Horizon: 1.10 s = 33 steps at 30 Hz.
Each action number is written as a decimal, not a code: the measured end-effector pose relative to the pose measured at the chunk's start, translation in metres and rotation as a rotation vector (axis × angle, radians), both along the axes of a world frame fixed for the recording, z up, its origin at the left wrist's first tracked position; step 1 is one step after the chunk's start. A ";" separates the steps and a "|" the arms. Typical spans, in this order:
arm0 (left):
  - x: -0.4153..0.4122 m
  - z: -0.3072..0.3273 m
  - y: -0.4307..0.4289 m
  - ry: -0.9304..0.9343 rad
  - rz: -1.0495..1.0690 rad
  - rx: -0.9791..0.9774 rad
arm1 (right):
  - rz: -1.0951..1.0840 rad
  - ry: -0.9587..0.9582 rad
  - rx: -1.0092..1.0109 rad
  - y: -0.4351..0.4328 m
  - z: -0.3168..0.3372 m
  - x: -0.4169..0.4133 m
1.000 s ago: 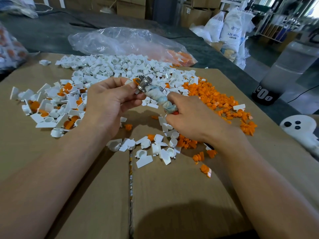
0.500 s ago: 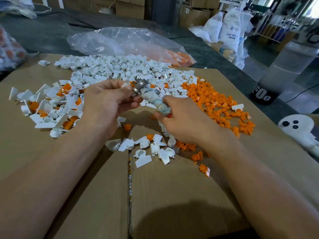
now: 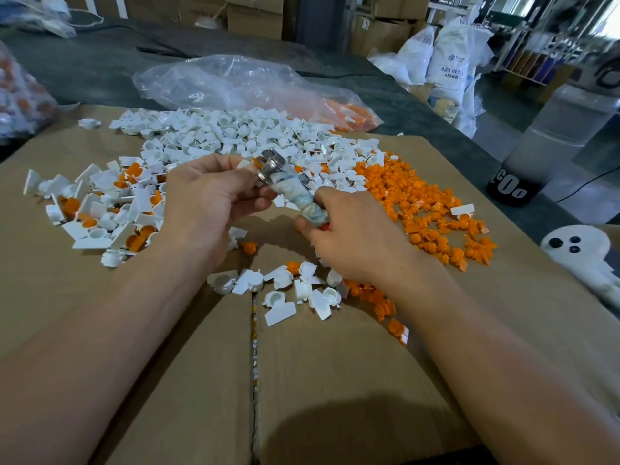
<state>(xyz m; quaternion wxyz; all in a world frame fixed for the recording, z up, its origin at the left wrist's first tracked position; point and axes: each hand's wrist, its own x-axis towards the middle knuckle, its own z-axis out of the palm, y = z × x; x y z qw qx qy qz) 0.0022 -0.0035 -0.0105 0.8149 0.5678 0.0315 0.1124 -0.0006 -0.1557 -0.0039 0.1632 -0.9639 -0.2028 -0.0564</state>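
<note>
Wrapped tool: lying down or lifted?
Lifted: the wrapped tool tilts above the cardboard, right hand gripping its handle, left hand pinching its metal head.

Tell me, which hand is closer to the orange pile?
Right. The right hand grips the tool right beside the orange pile. The left hand pinches the tool's metal end, farther away, next to the white pieces.

Tool [image 3: 291, 191] was mottled white and blue-grey with a silver head, caps [image 3: 235, 132] were white, plugs [image 3: 419, 203] were orange, surface [image 3: 335, 380] was plain brown cardboard, bag [image 3: 228, 82] was clear with orange showing through one end.
</note>
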 end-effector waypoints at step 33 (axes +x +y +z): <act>0.019 -0.009 0.060 0.006 0.470 1.083 | -0.586 0.132 -0.029 -0.090 -0.005 0.050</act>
